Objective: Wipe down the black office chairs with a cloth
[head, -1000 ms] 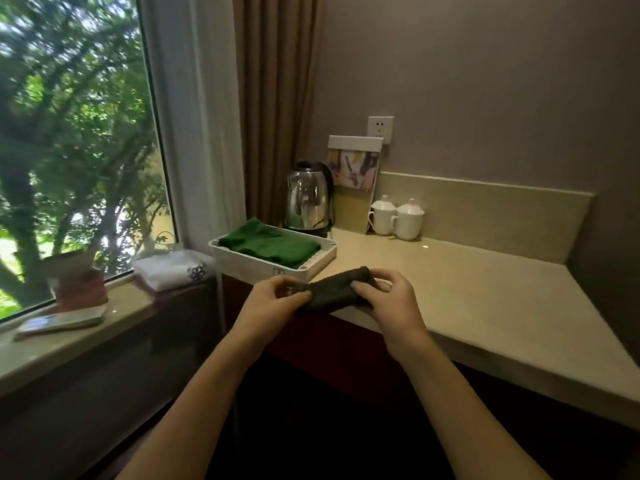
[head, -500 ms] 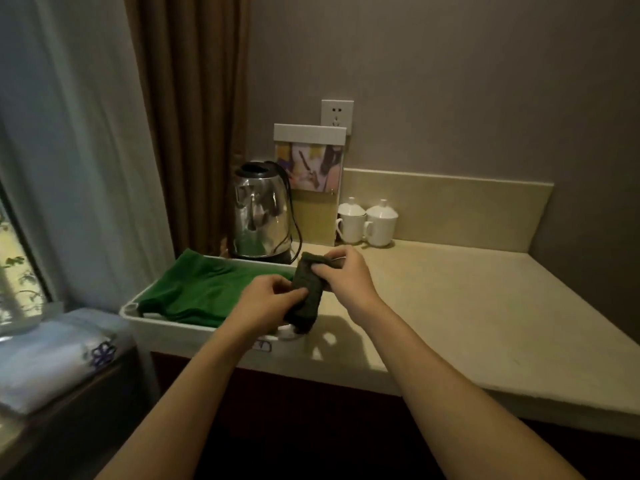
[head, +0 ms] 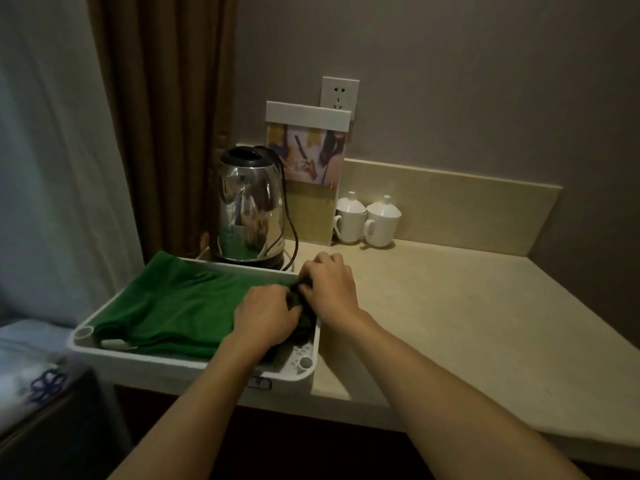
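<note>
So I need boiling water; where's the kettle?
In the head view the kettle stands at the counter's back left, just behind the tray, left of the two cups.

Counted: two hands, two cloths, one tray, one kettle, two lidded cups, one socket.

Cloth between the hands was dark, near black. Tray white, folded towel in it solid green. Kettle mirror chrome, black lid and cord. Two lidded cups white. Countertop beige, faintly speckled. Curtain brown, sheer pale. Wall grey-taupe, socket white.
</note>
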The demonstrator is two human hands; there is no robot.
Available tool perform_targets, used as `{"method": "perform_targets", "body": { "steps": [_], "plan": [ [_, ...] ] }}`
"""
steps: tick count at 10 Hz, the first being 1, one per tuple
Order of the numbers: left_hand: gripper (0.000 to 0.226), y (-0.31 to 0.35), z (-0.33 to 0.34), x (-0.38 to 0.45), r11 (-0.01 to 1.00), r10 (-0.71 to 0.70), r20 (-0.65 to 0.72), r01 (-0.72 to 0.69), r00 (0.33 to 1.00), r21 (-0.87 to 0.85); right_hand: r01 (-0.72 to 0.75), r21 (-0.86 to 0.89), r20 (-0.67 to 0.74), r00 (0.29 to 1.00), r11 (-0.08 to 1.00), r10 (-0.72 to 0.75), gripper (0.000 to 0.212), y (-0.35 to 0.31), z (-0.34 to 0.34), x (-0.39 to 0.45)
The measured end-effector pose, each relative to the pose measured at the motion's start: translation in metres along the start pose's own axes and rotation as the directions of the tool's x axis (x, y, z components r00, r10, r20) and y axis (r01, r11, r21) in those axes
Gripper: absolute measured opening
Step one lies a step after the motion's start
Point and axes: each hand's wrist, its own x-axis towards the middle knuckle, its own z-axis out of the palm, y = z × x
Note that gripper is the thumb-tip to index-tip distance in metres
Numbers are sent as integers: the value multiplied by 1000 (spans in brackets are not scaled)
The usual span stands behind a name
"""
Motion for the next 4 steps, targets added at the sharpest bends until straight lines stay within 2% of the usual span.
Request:
{"method": "perform_targets", "body": {
  "steps": [1, 2, 3, 4],
  "plan": [
    [22, 1, 1, 6, 994, 37, 6, -37, 999, 100, 34, -91, 69, 997, 995, -28, 21, 1, 0, 7],
    [24, 3, -5, 8, 993, 52, 13, -53, 999, 106, -13, -57, 81, 997, 998, 17, 18, 0, 0, 10],
    [20, 5, -14, 7, 996, 50, -13, -49, 999, 70, 3, -110, 65, 998, 994, 4, 20, -5, 0, 6],
    [23, 16, -22, 10, 997, 74, -70, -74, 995, 0, -63, 15, 103, 993, 998, 61, 29, -2, -14, 7]
  ]
}}
